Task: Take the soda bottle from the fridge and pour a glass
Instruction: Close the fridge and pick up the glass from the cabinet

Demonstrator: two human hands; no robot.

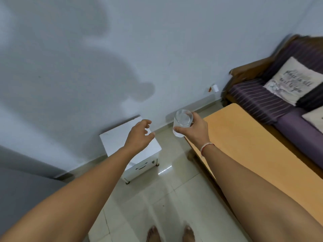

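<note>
My right hand (195, 130) is shut around a clear drinking glass (182, 122), held upright in the air above the floor, just left of the wooden table. Whether the glass holds liquid I cannot tell. My left hand (139, 135) hovers over the white cabinet with its fingers apart and curled, holding nothing. A grey surface (21, 180) at the lower left edge may be the fridge side. No soda bottle is in view.
A small white cabinet (115, 138) on short legs stands against the wall. An orange wooden table (244, 137) runs along the right, with a purple striped sofa (262, 96) and cushions behind it. My bare feet stand on pale floor tiles (166, 198).
</note>
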